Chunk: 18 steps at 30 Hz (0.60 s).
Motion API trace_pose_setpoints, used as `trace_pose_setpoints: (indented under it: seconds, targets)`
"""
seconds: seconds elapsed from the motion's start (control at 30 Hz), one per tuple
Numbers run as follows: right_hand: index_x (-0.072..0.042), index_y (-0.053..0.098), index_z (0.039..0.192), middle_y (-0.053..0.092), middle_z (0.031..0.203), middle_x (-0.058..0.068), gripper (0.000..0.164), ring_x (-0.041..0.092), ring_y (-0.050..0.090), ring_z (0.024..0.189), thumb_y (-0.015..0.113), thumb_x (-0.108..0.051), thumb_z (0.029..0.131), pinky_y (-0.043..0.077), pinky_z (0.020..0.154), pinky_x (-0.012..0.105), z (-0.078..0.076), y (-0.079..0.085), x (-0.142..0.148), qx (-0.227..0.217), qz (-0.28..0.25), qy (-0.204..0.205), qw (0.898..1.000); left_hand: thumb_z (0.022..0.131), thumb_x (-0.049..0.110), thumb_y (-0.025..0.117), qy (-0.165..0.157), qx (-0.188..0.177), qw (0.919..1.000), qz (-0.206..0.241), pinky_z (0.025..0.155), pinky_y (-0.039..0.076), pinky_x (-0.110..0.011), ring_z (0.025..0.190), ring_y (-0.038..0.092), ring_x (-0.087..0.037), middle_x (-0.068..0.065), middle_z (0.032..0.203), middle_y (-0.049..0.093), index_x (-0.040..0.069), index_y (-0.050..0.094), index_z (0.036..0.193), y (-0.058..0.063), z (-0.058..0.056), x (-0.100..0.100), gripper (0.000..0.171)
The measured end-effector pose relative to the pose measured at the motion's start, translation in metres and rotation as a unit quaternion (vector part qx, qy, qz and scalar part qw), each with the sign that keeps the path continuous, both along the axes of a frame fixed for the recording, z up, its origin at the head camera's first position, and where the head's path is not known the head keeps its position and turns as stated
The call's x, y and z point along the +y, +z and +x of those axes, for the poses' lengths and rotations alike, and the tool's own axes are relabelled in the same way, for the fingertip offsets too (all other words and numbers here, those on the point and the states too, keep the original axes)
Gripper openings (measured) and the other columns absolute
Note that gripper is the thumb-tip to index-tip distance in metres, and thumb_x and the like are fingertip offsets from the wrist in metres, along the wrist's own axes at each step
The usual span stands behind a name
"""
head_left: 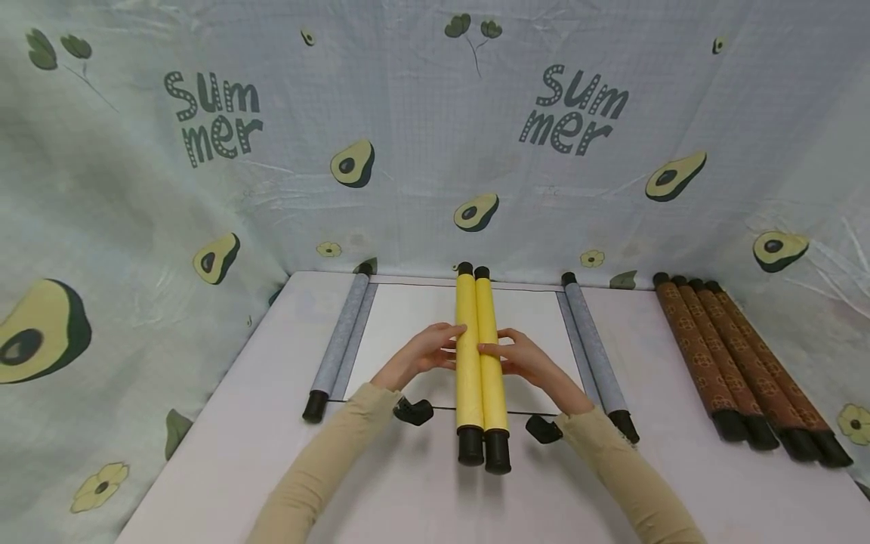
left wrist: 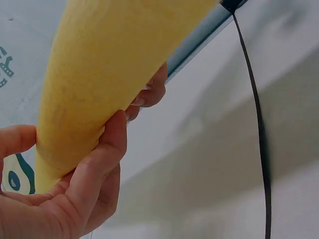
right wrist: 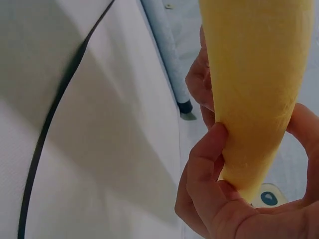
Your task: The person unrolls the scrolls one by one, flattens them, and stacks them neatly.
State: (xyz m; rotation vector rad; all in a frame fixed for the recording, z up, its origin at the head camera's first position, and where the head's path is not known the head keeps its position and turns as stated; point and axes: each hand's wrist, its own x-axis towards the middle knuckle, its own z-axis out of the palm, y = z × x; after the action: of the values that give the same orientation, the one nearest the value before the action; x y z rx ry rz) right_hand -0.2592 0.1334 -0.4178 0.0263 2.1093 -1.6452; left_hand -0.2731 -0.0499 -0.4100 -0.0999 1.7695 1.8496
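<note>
Two yellow rolls with black end caps hang side by side above the table in the head view. My left hand point(head_left: 431, 347) grips the left yellow roll point(head_left: 468, 378), thumb on its near face and fingers curled beneath. Around the right yellow roll point(head_left: 491, 355) my right hand point(head_left: 523, 355) curls in the same way. In the left wrist view the left roll point(left wrist: 109, 74) lies between thumb and fingers; in the right wrist view the right roll point(right wrist: 254, 89) is pinched likewise. The rolls lie lengthwise, pointing away from me, touching or nearly so.
A white rectangle point(head_left: 401, 317) outlined in black lies under the hands. Grey-blue rolls stand along its left point(head_left: 343, 332) and right point(head_left: 594, 340) sides. Several brown patterned rolls point(head_left: 707, 355) lie at the right edge. Avocado-printed cloth point(head_left: 408, 91) hangs behind the table.
</note>
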Motion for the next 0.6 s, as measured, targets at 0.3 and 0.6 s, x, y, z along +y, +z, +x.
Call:
trace_pose_setpoints:
  seconds: [0.3,0.6]
  targets:
    - [0.002,0.027,0.128,0.055,0.108,0.02,0.071,0.017,0.064,0.078,0.067,-0.029,0.078,0.052,0.075,0.035,0.0036,-0.0062,-0.0045,0.019,0.015,-0.003,1.0,0.085,0.029,0.058,0.001,0.032,0.9982,-0.05,0.072,0.053,-0.039,0.081,0.06,-0.023,-0.014,0.098,0.051,-0.001,0.039,0.106,-0.0035,0.0077,0.0027,0.042]
    - [0.003,0.027,0.13,0.052,0.114,0.024,0.068,0.017,0.063,0.08,0.063,-0.026,0.08,0.052,0.076,0.035,0.0064,-0.003,-0.0042,0.025,0.015,-0.006,1.0,0.083,0.026,0.061,0.003,0.054,0.9958,-0.074,0.067,0.054,-0.039,0.073,0.064,-0.02,-0.01,0.086,0.057,-0.01,0.049,0.107,-0.0031,0.008,0.0013,0.045]
